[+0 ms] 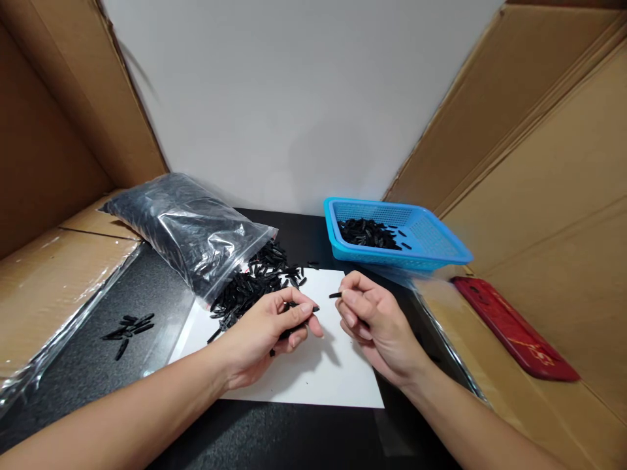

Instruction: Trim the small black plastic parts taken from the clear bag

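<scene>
Over the white sheet (313, 372), my left hand (287, 320) is closed around several slim black pieces (289, 333). One of them sticks out between thumb and fingertips. Facing it, my right hand (375, 320) pinches a single slim black piece (336, 295) with thumb and forefinger, its other fingers curled in. The two hands are a small gap apart. A loose pile of the same black pieces (252, 287) lies behind my left hand, at the mouth of a clear plastic bag (181, 222) full of dark contents. The exact kind of these pieces is unclear.
A blue plastic basket (441, 245) stands at the back right, holding many black pieces (369, 234). A small group of black pieces (128, 329) lies on the dark surface at left. A red phone-shaped object (514, 329) rests on cardboard at right. Cardboard walls (548, 163) flank both sides.
</scene>
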Motion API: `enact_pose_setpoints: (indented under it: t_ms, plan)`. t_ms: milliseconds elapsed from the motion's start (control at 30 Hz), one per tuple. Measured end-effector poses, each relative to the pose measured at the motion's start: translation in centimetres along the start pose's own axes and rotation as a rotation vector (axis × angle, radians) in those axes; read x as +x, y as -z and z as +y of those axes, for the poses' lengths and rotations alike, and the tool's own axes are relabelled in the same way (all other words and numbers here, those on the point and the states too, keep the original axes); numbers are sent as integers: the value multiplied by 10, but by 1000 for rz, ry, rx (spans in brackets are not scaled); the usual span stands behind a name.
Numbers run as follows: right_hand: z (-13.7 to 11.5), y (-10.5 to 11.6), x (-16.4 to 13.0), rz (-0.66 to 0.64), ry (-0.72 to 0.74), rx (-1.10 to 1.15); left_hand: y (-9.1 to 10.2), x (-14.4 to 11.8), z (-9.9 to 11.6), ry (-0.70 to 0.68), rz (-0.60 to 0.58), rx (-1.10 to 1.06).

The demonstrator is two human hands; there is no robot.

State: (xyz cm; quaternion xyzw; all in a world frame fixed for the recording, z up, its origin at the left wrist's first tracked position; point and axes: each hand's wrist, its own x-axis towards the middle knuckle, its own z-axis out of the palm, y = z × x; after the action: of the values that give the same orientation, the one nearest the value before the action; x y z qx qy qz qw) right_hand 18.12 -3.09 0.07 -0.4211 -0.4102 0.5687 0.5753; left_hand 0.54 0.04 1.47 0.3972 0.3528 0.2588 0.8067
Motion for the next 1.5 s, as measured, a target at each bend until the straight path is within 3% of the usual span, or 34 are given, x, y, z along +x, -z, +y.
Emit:
enact_pose_setpoints:
  t_ms: [167,267,533,867,1067,1333,1500]
  plan:
    - [1,-1,-9,24,439,-540,-1,-2,5,-4,10,11]
    - [1,-2,-13,42,547,-650,-3,-4,5,-35,-29,13]
    - [-5,-3,-13,27,557,-788,-2,-1,-2,-134,-13,76]
    - [-4,-4,-17,6,567,-987,2,3,-8,-332,67,350]
    - [-4,-5,-17,14,613,-1010,0,1,-8,-352,92,432]
    - [-7,-3,-15,-106,700,-1036,-3,-5,-3,-430,147,622]
    - [-7,-1,-15,-156,669,-1046,-4,-6,0,-401,93,546]
